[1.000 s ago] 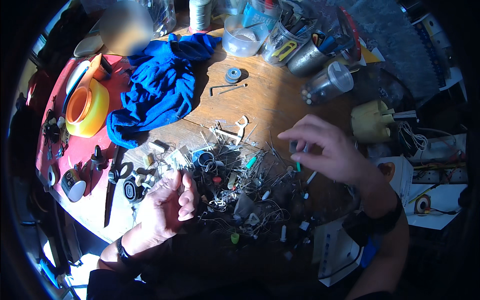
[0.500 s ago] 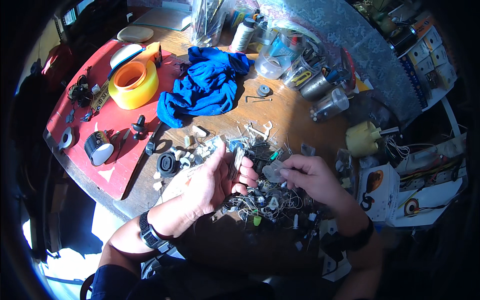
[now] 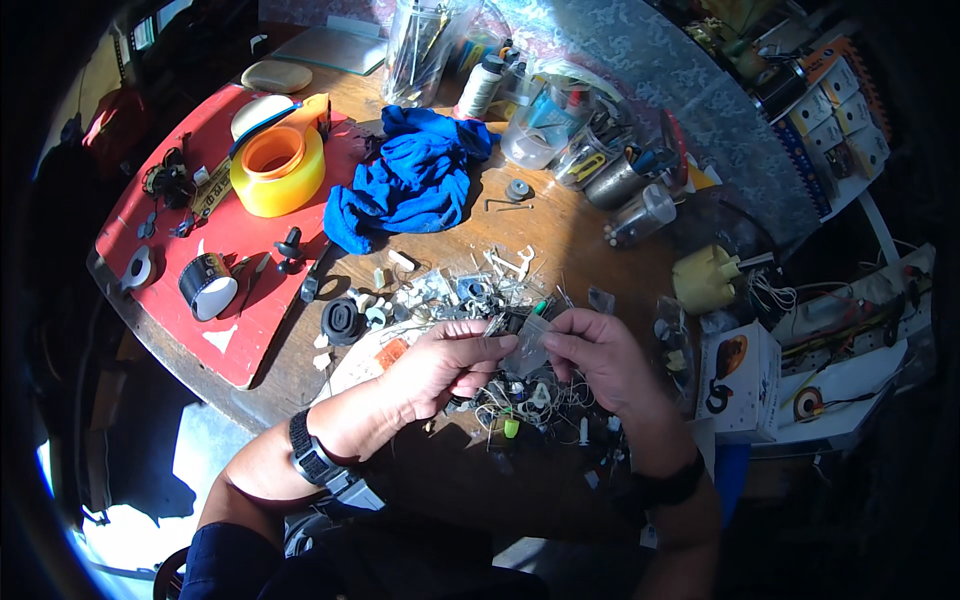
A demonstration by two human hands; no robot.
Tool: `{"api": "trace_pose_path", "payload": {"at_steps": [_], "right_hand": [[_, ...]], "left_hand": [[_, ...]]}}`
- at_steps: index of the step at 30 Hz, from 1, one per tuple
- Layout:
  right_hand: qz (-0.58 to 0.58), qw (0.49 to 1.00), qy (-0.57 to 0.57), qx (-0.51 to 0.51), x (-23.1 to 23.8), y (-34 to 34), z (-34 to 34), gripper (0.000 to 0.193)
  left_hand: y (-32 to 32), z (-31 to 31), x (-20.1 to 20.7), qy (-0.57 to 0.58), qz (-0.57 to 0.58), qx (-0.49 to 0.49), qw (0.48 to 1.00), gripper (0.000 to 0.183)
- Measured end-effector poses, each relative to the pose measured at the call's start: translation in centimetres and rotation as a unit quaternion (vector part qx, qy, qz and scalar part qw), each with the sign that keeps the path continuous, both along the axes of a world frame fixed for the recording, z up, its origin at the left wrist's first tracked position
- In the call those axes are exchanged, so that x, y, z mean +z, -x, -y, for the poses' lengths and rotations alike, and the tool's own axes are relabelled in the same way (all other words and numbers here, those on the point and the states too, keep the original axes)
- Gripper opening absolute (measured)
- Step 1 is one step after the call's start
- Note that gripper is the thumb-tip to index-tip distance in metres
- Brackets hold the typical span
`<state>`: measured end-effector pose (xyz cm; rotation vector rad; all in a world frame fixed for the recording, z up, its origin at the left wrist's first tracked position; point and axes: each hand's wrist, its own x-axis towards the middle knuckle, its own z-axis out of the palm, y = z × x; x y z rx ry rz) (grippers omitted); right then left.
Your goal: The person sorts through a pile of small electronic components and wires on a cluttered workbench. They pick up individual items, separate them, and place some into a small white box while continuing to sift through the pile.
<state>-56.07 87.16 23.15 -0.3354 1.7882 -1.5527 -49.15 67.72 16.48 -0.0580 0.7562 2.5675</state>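
Note:
Both hands meet over a heap of small parts (image 3: 515,400) on the wooden table. My right hand (image 3: 600,350) pinches a small clear plastic bag (image 3: 530,345) between thumb and fingers. My left hand (image 3: 450,365) is closed, its thumb tip at the bag's left edge; whether it grips the bag too I cannot tell. A bundle of thin metal pins (image 3: 494,325) pokes out above the left fingers, mostly hidden by them. Wires, plastic bits and a yellow-green cap (image 3: 511,428) lie in the heap below.
A blue cloth (image 3: 410,180) lies crumpled behind the heap. On the red board (image 3: 150,260) at the left sits a yellow-orange tape dispenser (image 3: 278,175). Jars of tools (image 3: 612,182) stand at the back right. A white box (image 3: 740,380) is beside my right forearm.
My right hand has moved left with the bag. My left hand has turned from palm-up to closed around the pins, and the two hands now nearly touch. The view has shifted slightly.

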Motion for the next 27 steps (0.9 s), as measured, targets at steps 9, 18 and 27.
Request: {"api": "trace_pose_path", "payload": {"at_steps": [9,18,27], "right_hand": [[-0.015,0.992,0.039,-0.121,-1.6,-1.8,-0.7,0.008],[-0.039,0.993,0.026,-0.109,-2.7,-3.4,-1.3,0.008],[-0.111,0.978,-0.013,-0.177,-2.6,-2.2,-3.1,0.01]], "left_hand": [[-0.6,-1.4,0.4,0.219,-0.063,0.008,0.974,0.005],[-0.7,-1.9,-0.1,0.241,-0.092,0.013,0.966,0.009],[0.2,2.0,1.5,0.099,0.072,0.198,0.973,0.018]]}}
